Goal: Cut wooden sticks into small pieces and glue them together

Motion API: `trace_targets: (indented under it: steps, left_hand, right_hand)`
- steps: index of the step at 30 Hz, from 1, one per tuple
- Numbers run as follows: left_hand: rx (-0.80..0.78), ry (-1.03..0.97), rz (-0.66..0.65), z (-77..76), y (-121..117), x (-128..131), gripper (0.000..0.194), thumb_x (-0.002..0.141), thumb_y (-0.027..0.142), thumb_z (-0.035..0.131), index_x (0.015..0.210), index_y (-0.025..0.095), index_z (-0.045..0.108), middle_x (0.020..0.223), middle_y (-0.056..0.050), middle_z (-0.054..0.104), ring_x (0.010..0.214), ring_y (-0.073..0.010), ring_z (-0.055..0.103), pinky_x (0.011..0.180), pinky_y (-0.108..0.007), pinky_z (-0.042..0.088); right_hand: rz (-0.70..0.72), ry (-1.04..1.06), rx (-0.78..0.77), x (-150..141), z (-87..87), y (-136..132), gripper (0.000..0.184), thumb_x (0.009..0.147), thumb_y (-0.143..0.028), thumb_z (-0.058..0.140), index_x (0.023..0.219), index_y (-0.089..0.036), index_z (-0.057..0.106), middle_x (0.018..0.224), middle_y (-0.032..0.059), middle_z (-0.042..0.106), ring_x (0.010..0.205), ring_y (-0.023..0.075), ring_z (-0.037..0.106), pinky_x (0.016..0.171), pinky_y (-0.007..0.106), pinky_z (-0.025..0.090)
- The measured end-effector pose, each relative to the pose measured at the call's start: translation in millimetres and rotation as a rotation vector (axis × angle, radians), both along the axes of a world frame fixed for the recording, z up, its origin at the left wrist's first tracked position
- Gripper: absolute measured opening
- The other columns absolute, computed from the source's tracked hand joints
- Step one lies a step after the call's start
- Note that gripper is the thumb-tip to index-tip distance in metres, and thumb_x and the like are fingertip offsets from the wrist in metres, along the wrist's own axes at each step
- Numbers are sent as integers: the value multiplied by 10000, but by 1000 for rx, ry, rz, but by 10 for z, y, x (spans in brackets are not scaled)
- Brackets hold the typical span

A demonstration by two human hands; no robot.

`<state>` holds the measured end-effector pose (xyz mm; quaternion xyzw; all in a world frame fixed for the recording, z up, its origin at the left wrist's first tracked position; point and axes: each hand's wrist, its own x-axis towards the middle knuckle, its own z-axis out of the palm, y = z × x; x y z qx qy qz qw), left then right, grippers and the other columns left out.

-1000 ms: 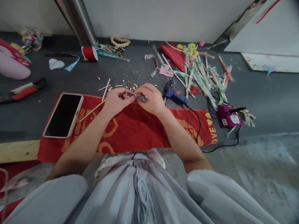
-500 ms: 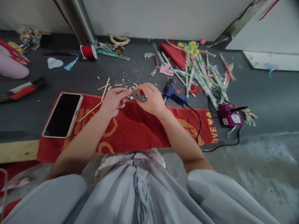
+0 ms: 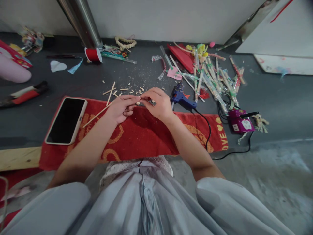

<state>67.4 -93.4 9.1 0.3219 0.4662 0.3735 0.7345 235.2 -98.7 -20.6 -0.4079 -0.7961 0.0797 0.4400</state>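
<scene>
My left hand (image 3: 121,107) and my right hand (image 3: 157,103) meet at the fingertips above the far edge of a red towel (image 3: 151,137). Both are closed in a pinch, and whatever sits between the fingertips is too small to make out. Under the right fingers a small dark, shiny piece (image 3: 152,102) shows in part, with a pale bead-like bit (image 3: 138,103) beside it. Thin wooden sticks (image 3: 111,93) lie by the left hand, one running under it. Short cut stick pieces (image 3: 141,89) and crumbs are scattered just beyond the hands.
A phone (image 3: 67,120) rests on the towel's left end. Right of my hands lies a blue glue gun (image 3: 183,98), its black cord crossing the towel. Wrapped sticks (image 3: 212,78) pile up behind it, near a purple box (image 3: 241,120). Red-handled pliers (image 3: 24,94) lie far left.
The left fingers have straightened and drawn back slightly from the dark piece, then come together again with the right fingertips. The right hand has hardly moved.
</scene>
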Motion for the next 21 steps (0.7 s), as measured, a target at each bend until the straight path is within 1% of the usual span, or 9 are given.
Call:
trace_targets:
  steps: [3,6,8,11,14,16,18,19,21]
  left_hand:
    - [25,1,37,-14,-10,25,105,645,120,773,660,103,670,379,75,399,331,3,269,311,-107,166]
    - [46,11,59,-17,-19,48,120,640,134,784,632,106,668,376,73,403,332,3,277,313,-112,169]
    - [67,21,66,-16,-22,53,131,631,139,792,616,109,665,382,74,405,335,5,279,317,-115,170]
    - [97,30,70,-23,-18,49,107,630,150,788,645,114,688,410,70,432,347,8,279,326,-121,165]
    - [143,53,88,-59,-4,43,80,642,165,771,669,126,706,428,64,456,355,3,277,336,-137,154]
    - [205,101,129,-94,7,44,76,645,175,767,667,138,705,443,60,483,353,-5,284,344,-158,163]
    - [314,200,181,-121,11,47,79,653,195,768,673,149,707,454,54,510,357,-16,309,359,-180,200]
    - [383,264,199,-127,8,48,81,660,208,768,677,153,711,456,52,517,365,-24,329,373,-188,226]
    - [514,388,202,-117,-6,48,81,676,229,763,677,161,718,452,51,517,392,-39,369,410,-196,276]
  right_hand:
    - [-24,19,-1,-6,-14,0,165,926,-305,547,867,-195,655,829,36,659,826,153,605,781,315,493]
    - [-52,-8,-4,-9,8,-21,178,933,-292,525,844,-196,646,829,40,657,827,161,597,787,324,484]
    - [-56,-50,-16,-5,34,-36,187,939,-266,490,829,-197,624,837,49,650,838,172,586,798,337,477]
    - [-80,-117,-51,21,62,-35,184,936,-208,438,826,-198,586,857,60,630,860,187,562,818,358,464]
    - [-155,-151,-108,72,54,3,171,899,-129,425,829,-193,568,872,66,614,878,195,551,826,363,458]
    - [-216,-145,-145,110,43,32,178,867,-85,429,836,-188,571,875,68,612,879,196,554,826,363,461]
    - [-231,-117,-165,137,44,45,200,845,-57,434,884,-182,585,903,70,618,881,191,564,828,360,470]
    - [-208,-99,-170,143,52,44,210,844,-58,444,928,-182,592,929,70,622,881,185,571,826,353,478]
    - [-108,-67,-171,141,80,27,214,861,-97,480,1016,-190,596,986,69,626,876,168,582,810,332,495]
